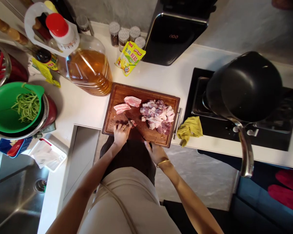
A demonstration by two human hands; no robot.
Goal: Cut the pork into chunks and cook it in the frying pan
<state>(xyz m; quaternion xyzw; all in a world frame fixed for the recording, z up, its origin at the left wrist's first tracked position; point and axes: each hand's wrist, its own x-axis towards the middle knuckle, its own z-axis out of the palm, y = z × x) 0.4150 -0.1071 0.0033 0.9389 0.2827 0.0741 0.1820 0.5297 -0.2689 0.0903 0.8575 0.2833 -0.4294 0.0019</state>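
Observation:
A wooden cutting board [119, 91] lies at the counter's front edge. My right hand [156, 153], with a gold bangle at the wrist, is closed around the handle of a knife [139, 132]. Its dark, thin-looking blade reaches up and left over the board. Curled fingers of my left hand [121, 134] press on a small piece of meat [133, 123] beside the blade. Two slices of pork belly [132, 101] lie just beyond that hand. On the board's right side is a heap of chopped meat chunks [157, 115]. The knife's handle is hidden in my grip.
A large oil jug [88, 65] and a yellow seasoning packet [130, 58] stand behind the board. Right of it are a yellow cloth [190, 129] and a black pan [249, 91] on the stove. Leftward sit a green strainer [2, 110] with shredded greens and a sink [19, 201].

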